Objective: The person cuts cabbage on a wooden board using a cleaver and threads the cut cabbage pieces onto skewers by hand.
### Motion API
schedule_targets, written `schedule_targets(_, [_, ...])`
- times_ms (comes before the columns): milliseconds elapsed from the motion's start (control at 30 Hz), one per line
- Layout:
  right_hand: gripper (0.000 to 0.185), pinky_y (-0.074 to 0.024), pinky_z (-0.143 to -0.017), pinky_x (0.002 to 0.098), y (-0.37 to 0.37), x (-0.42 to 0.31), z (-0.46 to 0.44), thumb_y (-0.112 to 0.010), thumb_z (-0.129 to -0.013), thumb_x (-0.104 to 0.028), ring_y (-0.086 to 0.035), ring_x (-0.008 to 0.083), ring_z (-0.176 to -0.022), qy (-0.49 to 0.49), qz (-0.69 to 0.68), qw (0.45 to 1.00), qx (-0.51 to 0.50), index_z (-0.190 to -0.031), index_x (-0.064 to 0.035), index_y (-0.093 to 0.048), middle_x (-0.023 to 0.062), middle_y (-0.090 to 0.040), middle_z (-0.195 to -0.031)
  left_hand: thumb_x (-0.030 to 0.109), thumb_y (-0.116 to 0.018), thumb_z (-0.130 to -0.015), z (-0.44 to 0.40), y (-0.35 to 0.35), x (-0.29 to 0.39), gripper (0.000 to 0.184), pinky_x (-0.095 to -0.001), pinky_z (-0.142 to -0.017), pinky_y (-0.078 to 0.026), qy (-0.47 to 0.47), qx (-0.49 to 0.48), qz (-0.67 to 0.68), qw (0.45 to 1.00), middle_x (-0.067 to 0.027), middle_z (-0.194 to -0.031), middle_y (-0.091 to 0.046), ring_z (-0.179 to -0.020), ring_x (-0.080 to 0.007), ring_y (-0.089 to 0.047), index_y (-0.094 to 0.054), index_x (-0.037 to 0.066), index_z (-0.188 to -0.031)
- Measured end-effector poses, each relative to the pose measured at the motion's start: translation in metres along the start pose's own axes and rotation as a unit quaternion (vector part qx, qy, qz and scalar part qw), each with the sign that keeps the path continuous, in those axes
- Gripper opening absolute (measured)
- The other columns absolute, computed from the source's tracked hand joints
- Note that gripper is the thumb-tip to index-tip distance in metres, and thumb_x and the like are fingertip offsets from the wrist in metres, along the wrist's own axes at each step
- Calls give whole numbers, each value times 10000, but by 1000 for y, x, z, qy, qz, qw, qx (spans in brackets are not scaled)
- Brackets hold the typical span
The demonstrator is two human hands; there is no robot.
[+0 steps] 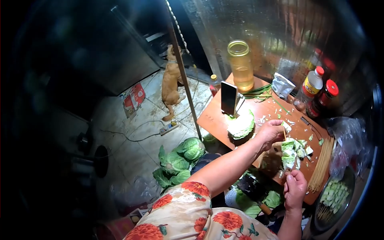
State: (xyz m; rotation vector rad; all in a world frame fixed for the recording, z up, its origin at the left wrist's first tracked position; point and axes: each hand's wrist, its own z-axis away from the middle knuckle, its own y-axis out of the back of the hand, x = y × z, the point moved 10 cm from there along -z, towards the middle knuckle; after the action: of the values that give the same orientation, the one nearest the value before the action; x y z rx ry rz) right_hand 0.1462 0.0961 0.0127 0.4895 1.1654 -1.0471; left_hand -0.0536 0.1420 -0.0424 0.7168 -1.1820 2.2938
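Note:
My left hand [273, 133] is closed, its fingertips pinching a small pale cabbage piece [287, 127]. Beside them the thin tip of a wooden skewer [285, 133] shows. Green and white cabbage pieces [289, 152] are bunched between my two hands, over the wooden board, hiding the middle of the skewer. Below this bunch my right hand [295, 187] is closed in a pinch around the skewer's lower end. A cut cabbage [241, 125] sits on the board [212, 112] to the left of my left hand, by an upright phone [229, 98].
Bare skewers [322, 164] lie along the board's right side, near a bowl of skewered cabbage [335, 196] and a plastic bag [350, 140]. A tall jar [241, 66] and bottles [311, 86] stand behind. Whole cabbages [176, 162], a power strip [169, 127] and a dog [172, 86] are on the floor.

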Motion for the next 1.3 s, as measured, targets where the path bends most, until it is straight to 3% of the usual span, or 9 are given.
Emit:
schedule_targets(233, [66,-314,-438,168,-3,0,-4,-545,-918,-54,-420,28,-513,6,-2,1000,-2,-958,-3,-534,43,-609,-846,6,-629,-767,-4,6,1,425,-306,-668,-553,-5,-11,32,999,-50,-882,-611,-681,-140,-605,-502,21,-1173])
schedule_targets(267, [65,-314,-440,168,-5,-1,-3,-545,-918,-54,-419,28,-511,0,-4,1000,-10,-958,-4,-534,43,-611,-841,-16,-628,-730,-7,5,3,468,-297,-630,-559,-20,-20,53,998,-55,-815,-601,-620,-148,-603,-475,25,-1170])
schedule_targets(400, [54,-305,-446,165,-1,-2,-3,-540,-917,-50,-414,24,-511,-1,26,1000,12,-942,-3,-538,9,-558,-735,-21,-620,-733,-2,11,11,497,-314,-643,-565,-16,2,45,999,-60,-832,-595,-649,-152,-605,-452,27,-1198])
schedule_targets(433, [47,-308,-449,169,-1,-4,-4,-536,-914,-47,-412,25,-510,12,24,999,19,-937,-7,-541,-12,-521,-683,-22,-612,-738,2,8,13,535,-317,-696,-554,-11,2,37,999,-50,-828,-593,-659,-141,-581,-437,22,-1241])
schedule_targets(667, [65,-337,-464,186,-2,-9,-2,-551,-904,-63,-420,24,-517,29,35,999,10,-938,-28,-595,-45,-503,-652,-10,-649,-732,-12,10,10,515,-322,-652,-539,-63,-27,-18,997,-68,-878,-593,-714,-181,-608,-456,15,-1208])
schedule_targets(900, [95,-333,-461,191,3,-9,-2,-596,-911,-110,-434,24,-512,31,55,998,3,-867,-30,-568,-44,-510,-601,-56,-633,-727,9,-4,30,406,-382,-751,-547,-87,-11,-49,995,-45,-975,-599,-827,-185,-611,-554,46,-1112])
schedule_targets(933, [95,-336,-462,191,2,-11,-1,-592,-912,-110,-435,24,-513,31,56,998,0,-870,-29,-567,-42,-512,-603,-51,-591,-751,12,-8,33,414,-323,-736,-535,-101,-16,-63,993,-54,-984,-619,-826,-187,-629,-558,46,-1152])
schedule_targets(1133, [86,-340,-471,190,4,-11,0,-583,-916,-103,-431,22,-524,27,45,999,-7,-884,-25,-563,-43,-511,-615,-98,-597,-733,24,-21,50,435,-314,-748,-552,-194,-20,-166,967,-56,-1049,-576,-862,-169,-632,-551,42,-1142])
schedule_targets(1300, [79,-340,-477,186,4,-8,-1,-576,-918,-90,-423,22,-533,20,15,999,-19,-880,-22,-559,-44,-506,-630,-122,-607,-714,24,-24,47,437,-302,-750,-554,-208,-27,-200,957,-67,-1055,-564,-844,-161,-628,-546,21,-1122])
